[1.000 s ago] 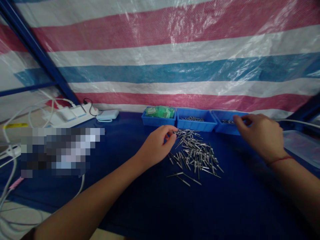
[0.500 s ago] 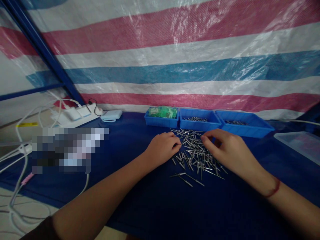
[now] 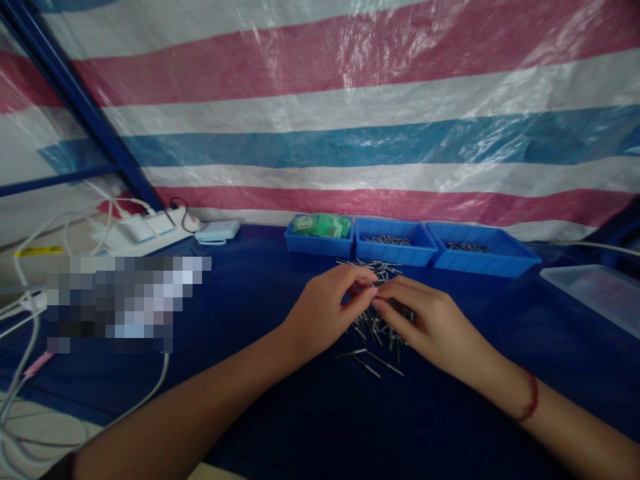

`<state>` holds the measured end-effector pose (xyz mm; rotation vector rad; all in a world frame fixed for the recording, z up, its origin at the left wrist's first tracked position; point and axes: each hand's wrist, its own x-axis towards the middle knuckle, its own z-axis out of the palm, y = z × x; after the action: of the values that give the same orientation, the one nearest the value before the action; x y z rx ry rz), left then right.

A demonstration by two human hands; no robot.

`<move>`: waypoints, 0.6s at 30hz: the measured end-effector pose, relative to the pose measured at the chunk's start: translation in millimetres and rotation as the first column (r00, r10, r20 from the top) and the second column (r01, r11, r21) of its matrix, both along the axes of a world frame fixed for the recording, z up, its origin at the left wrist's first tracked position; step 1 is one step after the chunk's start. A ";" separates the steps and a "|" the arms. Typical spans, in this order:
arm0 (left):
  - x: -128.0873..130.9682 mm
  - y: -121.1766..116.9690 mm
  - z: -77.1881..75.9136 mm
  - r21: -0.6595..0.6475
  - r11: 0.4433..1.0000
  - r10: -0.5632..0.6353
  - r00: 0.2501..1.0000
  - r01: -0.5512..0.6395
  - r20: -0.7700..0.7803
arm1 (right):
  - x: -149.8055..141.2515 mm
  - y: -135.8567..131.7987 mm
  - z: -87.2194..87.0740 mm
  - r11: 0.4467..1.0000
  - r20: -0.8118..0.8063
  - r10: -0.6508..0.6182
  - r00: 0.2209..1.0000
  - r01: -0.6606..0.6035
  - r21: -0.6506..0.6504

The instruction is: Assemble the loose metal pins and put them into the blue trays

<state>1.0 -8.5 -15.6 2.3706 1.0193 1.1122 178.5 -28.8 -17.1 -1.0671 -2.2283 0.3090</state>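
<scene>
Over a pile of silver blind rivets [image 3: 371,325] on the blue tabletop, my two hands meet at the fingertips. My left hand [image 3: 327,303] is closed in a pinch, with a thin rivet partly showing at its fingertips. Thumb and fingers of my right hand [image 3: 433,320] are pinched against the left fingertips; what lies between them is hidden. Both hands cover much of the pile. A few rivets lie apart at its near side. Behind stand a blue bin [image 3: 395,252] and a right-hand blue bin [image 3: 487,262], both with small metal pieces inside.
A third blue bin [image 3: 320,247] holds green packets. At right lies a translucent plastic tray [image 3: 595,293]. Left are a power strip [image 3: 150,230] with cables, a light-blue case [image 3: 217,231] and a blurred-out object. A striped plastic sheet [image 3: 340,147] hangs behind.
My right hand has come from the right-hand bin, down and left over the pile, to my left hand's fingertips. My left hand has shifted slightly right, staying pinched.
</scene>
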 end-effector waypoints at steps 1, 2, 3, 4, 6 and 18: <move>1.4 -1.5 -1.1 -0.052 0.999 0.012 0.996 -0.008 0.086 | -1.0 -1.7 1.3 1.000 -0.033 -0.005 0.999 0.005 -0.005; 2.6 -2.5 -2.2 -0.098 0.995 0.021 0.989 -0.007 0.144 | -2.1 -3.3 2.4 1.000 -0.059 -0.014 0.998 0.014 -0.010; 3.6 -3.2 -3.2 -0.134 0.991 0.023 0.983 0.001 0.180 | -3.1 -4.8 3.1 1.000 -0.076 -0.021 0.997 0.020 -0.014; 4.2 -3.7 -3.9 -0.159 0.987 0.022 0.980 0.011 0.199 | -4.1 -6.1 3.4 1.000 -0.087 -0.027 0.996 0.026 -0.017; 4.7 -4.0 -4.3 -0.190 0.982 0.019 0.977 0.022 0.211 | -5.7 -7.6 3.0 0.999 -0.096 -0.032 0.995 0.029 -0.024; 4.3 -3.0 -3.7 -0.238 0.971 0.014 0.982 0.032 0.187 | -5.9 -6.0 2.3 0.997 -0.124 -0.065 0.990 0.058 -0.057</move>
<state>5.3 -11.5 -19.3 2.0378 1.0128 1.1160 172.6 -34.8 -14.9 -1.1109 -2.0818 0.3996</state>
